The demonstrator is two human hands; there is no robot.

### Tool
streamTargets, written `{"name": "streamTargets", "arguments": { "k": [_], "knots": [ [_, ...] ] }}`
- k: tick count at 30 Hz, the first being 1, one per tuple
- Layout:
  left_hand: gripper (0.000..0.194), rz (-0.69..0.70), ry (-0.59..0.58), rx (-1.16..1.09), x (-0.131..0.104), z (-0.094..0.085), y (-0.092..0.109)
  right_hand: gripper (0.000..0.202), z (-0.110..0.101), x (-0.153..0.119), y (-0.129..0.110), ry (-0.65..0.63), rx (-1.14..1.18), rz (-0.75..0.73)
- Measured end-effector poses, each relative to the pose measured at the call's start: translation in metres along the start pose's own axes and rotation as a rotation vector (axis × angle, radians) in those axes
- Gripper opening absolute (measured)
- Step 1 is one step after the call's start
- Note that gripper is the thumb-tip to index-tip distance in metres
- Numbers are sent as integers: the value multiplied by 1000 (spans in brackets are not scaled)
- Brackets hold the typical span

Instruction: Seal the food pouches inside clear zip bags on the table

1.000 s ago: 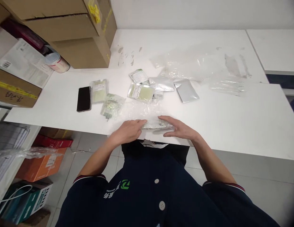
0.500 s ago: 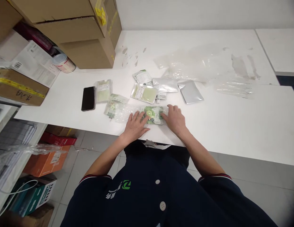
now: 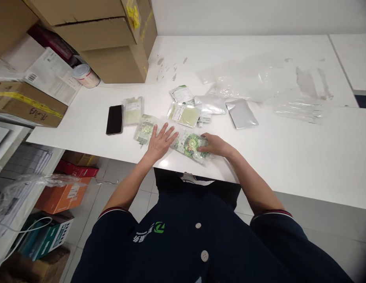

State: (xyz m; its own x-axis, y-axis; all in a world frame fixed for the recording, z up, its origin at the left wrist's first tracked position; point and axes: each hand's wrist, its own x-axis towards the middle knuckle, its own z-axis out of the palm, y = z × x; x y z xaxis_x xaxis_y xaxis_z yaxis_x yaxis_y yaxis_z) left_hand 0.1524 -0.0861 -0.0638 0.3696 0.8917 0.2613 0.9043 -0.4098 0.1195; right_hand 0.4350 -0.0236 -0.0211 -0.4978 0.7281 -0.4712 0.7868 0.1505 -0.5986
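On the white table [image 3: 289, 157] near its front edge lies a green-printed packet [image 3: 191, 144] in clear bubble wrap. My right hand [image 3: 214, 144] grips its right end, thumb on top. My left hand [image 3: 161, 143] is spread flat at the wrap's left end, its fingers apart. Beside that hand, to the left, is another wrapped green packet [image 3: 144, 129]. Behind my hands are a pale green packet [image 3: 184, 114], a white and green packet [image 3: 182, 95], a silver pouch [image 3: 210, 105], a small tube [image 3: 204, 118] and a flat silver pouch [image 3: 241, 114].
A black phone [image 3: 114, 120] and a pale green pouch [image 3: 133, 111] lie at the left. Cardboard boxes [image 3: 114, 65] and a round can [image 3: 86, 76] stand at the back left. Clear plastic wrap [image 3: 244, 80] spreads over the back of the table.
My left hand has moved left, off the green-printed packet, and its fingers have spread. The packet has turned, its right end now nearer the table edge, with my right hand on it.
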Motion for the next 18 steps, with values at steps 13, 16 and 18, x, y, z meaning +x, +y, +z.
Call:
{"name": "streamTargets", "arguments": {
  "k": [13, 16, 18],
  "knots": [
    [38, -525, 94, -1509, 35, 1, 49, 54, 38, -8, 16, 87, 817, -271],
    [37, -744, 5, -1850, 40, -1, 54, 54, 54, -2, 10, 182, 847, -226],
    [35, -818, -15, -1921, 40, -2, 49, 60, 58, 1, 4, 275, 774, -188]
  ]
}}
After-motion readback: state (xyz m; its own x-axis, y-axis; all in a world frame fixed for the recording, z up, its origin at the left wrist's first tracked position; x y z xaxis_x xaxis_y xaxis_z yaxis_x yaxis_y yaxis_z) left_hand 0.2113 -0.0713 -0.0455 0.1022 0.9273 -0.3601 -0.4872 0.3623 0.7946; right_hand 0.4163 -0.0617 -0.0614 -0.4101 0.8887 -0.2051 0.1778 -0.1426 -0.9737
